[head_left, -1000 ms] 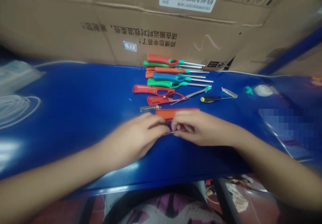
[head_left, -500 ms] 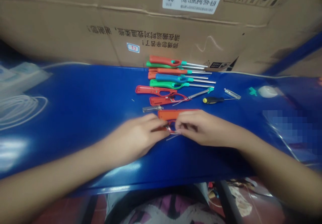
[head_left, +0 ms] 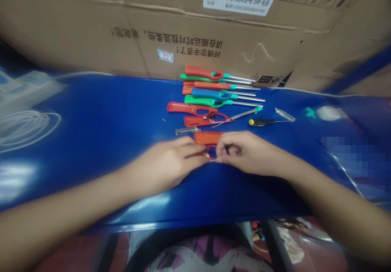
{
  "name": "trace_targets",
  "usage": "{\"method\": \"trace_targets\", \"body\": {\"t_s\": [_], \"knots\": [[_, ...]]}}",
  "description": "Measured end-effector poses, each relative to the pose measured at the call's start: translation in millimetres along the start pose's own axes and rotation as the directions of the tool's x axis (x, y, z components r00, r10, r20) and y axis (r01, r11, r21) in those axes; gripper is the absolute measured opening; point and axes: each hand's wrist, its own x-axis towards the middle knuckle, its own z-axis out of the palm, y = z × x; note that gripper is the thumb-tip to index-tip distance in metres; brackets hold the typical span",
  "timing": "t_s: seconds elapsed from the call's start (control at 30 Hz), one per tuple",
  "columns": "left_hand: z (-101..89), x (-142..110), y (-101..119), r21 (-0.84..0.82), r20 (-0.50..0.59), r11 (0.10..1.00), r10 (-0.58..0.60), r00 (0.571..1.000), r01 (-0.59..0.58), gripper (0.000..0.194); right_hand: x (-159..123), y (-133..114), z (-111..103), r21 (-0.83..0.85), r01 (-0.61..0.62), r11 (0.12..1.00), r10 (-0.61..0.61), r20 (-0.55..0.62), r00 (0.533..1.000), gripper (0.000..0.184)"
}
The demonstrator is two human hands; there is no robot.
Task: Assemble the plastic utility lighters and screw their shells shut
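Both hands meet at the middle of the blue table (head_left: 91,113) over an orange lighter shell (head_left: 205,138) that lies flat. My left hand (head_left: 171,166) pinches its fingers at the shell's trigger loop. My right hand (head_left: 244,151) is closed on the same spot from the right, fingertips touching the small part there. What the fingertips hold is too small to make out. Just behind lie two open red lighter halves (head_left: 195,115) and a thin metal tube (head_left: 186,131).
A row of assembled long-nosed lighters (head_left: 214,86) in red, green, orange and blue lies at the back. A black and yellow screwdriver (head_left: 262,122) is to their right. A large cardboard box (head_left: 152,23) stands behind. White coiled tubing (head_left: 24,127) lies at the left.
The thin metal piece that showed below my fingertips is no longer visible. My right hand has drawn slightly closer to my left over the orange shell.
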Motion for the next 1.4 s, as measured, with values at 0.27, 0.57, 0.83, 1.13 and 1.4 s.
{"method": "trace_targets", "body": {"t_s": [0.27,0.57,0.83,1.13,1.4], "knots": [[0.5,1,-1,-0.006,-0.007,1.000,-0.012,1.000,0.012,0.027,-6,3,2,-0.210,0.259,0.943,-0.250,0.066,0.966,0.010],[0.6,1,-1,-0.026,0.000,0.999,-0.025,1.000,0.025,0.026,-10,-1,5,-0.585,0.397,0.707,-0.333,0.220,0.917,0.019],[1.3,0,-1,-0.036,-0.021,0.999,-0.040,0.999,0.040,0.027,-12,-4,4,-0.363,0.293,0.884,-0.276,0.099,0.956,0.008],[0.8,1,1,-0.034,-0.028,0.998,-0.047,0.999,0.046,0.027,-2,4,-2,-0.172,0.205,0.964,-0.205,0.016,0.979,0.020],[3.5,-1,0,-0.033,-0.043,0.998,-0.058,0.997,0.056,0.029,-3,3,-1,-0.156,0.223,0.962,-0.227,-0.010,0.974,0.015]]}}
